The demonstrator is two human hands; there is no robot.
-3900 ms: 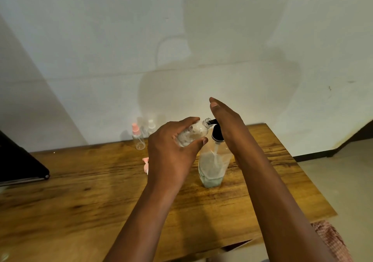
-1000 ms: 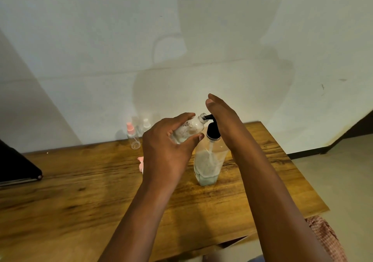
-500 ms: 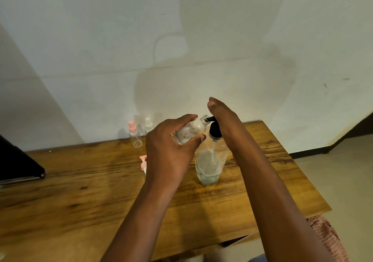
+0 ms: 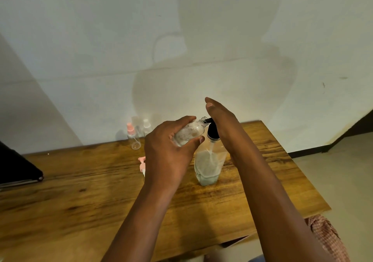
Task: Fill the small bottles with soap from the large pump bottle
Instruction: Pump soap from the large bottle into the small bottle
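The left hand (image 4: 165, 156) is holding a small clear bottle (image 4: 189, 133) up in the air, above the middle of the wooden tabletop (image 4: 80, 197), fingers (image 4: 181, 120) and thumb curling round its body. The bottle is lying tilted, its long axis running up and to the right, its open threaded neck pointing at the black spout of the large pump bottle (image 4: 207, 165). Pale, speckled soap is clinging inside its clear plastic.

The large pump bottle is standing upright towards the right half of the tabletop, a clear, soft-sided container with a black collar and cloudy greenish liquid sitting low in it. The right hand (image 4: 222, 118) is lying flat over its pump head, fingers stretched straight and gripping nothing.

Near the far edge two more small bottles are standing upright, one with a pink cap (image 4: 132, 135), one with a clear cap (image 4: 147, 127). A pink cap piece (image 4: 142, 161) is lying just left of the left hand. A dark flat object (image 4: 16, 167) is sitting at the left edge.
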